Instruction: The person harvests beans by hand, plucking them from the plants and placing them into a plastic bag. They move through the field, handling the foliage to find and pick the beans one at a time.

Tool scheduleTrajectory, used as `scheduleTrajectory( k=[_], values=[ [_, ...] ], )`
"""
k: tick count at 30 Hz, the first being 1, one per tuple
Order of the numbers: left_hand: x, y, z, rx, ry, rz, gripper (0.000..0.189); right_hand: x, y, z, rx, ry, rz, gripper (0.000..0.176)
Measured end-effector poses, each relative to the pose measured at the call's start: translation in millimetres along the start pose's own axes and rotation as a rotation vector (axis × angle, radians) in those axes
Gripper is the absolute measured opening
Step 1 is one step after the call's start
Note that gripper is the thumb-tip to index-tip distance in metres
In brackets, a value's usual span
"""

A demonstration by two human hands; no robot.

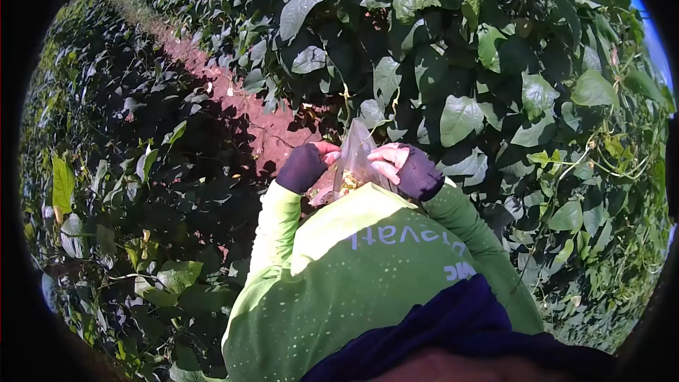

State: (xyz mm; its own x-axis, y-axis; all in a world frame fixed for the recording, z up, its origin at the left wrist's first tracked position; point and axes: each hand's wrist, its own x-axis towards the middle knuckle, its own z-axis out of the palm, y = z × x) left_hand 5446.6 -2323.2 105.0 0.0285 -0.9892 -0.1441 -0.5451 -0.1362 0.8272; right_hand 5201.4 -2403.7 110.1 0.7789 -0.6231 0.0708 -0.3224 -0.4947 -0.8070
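A clear plastic bag [356, 150] hangs upright in front of my green shirt, its top drawn up to a point. Small yellowish pieces [349, 182] show through its lower part, too small to make out. My left hand [327, 153], in a dark fingerless cover, has its fingers closed on the bag's left edge. On the other side, my right hand [389, 160], covered the same way, pinches the bag's right edge. The bottom of the bag is hidden behind the shirt.
Dense leafy plants [461, 119] rise in front and to the right. More low plants [177, 276] spread on the left. A strip of reddish soil [262, 124] runs between them toward the upper left. Thin vines [622, 170] hang at the right.
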Motion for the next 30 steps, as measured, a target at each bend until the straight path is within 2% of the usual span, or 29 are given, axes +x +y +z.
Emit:
scheduleTrajectory(
  k=[1, 4, 5, 7, 8, 9, 11, 15, 17, 21, 23, 25, 28, 29, 30],
  values=[
    [-5.2, -7.9, -5.0, -0.039, 0.014, -0.030, 0.021, 5.9, 0.2, 1.8, -0.099, -0.038, -0.073, 0.021],
    [-24.8, -24.3, -28.7, -0.030, 0.100, -0.127, 0.022, 25.7, -4.8, 19.8, -0.056, -0.132, -0.052, 0.021],
    [-31.6, -28.0, -38.0, -0.019, 0.107, -0.216, 0.022, 31.3, -7.2, 24.8, -0.016, -0.181, 0.013, 0.021],
    [-42.3, -78.7, -41.5, -0.309, 0.210, -0.240, 0.021, 46.2, -8.1, 34.7, 0.015, -0.228, -0.041, 0.021],
    [-48.3, -89.8, -47.4, -0.324, 0.256, -0.238, 0.020, 54.3, -12.6, 36.7, 0.009, -0.230, -0.056, 0.021],
    [-58.4, -59.5, -66.5, -0.124, 0.281, -0.267, 0.020, 62.4, -18.1, 38.6, 0.018, -0.239, -0.031, 0.021],
    [-67.5, -68.7, -79.4, -0.451, 0.354, -0.236, 0.020, 76.9, -24.6, 44.4, 0.025, -0.246, -0.019, 0.021],
    [-60.8, -44.8, -129.0, -0.476, 0.458, -0.263, 0.021, 102.2, -23.7, 50.7, -0.031, -0.189, -0.163, 0.025],
    [-43.0, -35.7, -156.8, -0.418, 0.646, 0.044, 0.022, 110.7, -28.4, 50.0, 0.087, -0.216, -0.109, 0.023],
    [-5.3, 19.8, -221.6, -0.292, 0.735, 0.247, 0.023, 132.0, -20.1, 51.3, 0.033, -0.197, -0.243, 0.022],
    [21.6, 41.0, -254.1, -0.175, 0.817, 0.368, 0.024, 141.2, -27.3, 50.4, 0.051, -0.187, -0.241, 0.022],
    [49.2, 61.2, -284.7, -0.063, 0.845, 0.481, 0.024, 150.5, -34.0, 50.6, 0.074, -0.218, -0.164, 0.023],
    [86.6, 89.1, -325.6, 0.144, 0.830, 0.642, 0.023, 171.9, -26.6, 54.3, 0.018, -0.231, -0.196, 0.025],
    [97.3, 99.0, -338.4, 0.261, 0.847, 0.598, 0.025, 181.4, -27.3, 53.0, -0.030, -0.272, -0.195, 0.025],
    [113.8, 104.0, -350.9, 0.261, 0.834, 0.634, 0.023, 189.4, -31.5, 49.7, 0.069, -0.335, -0.065, 0.027]
  ],
)
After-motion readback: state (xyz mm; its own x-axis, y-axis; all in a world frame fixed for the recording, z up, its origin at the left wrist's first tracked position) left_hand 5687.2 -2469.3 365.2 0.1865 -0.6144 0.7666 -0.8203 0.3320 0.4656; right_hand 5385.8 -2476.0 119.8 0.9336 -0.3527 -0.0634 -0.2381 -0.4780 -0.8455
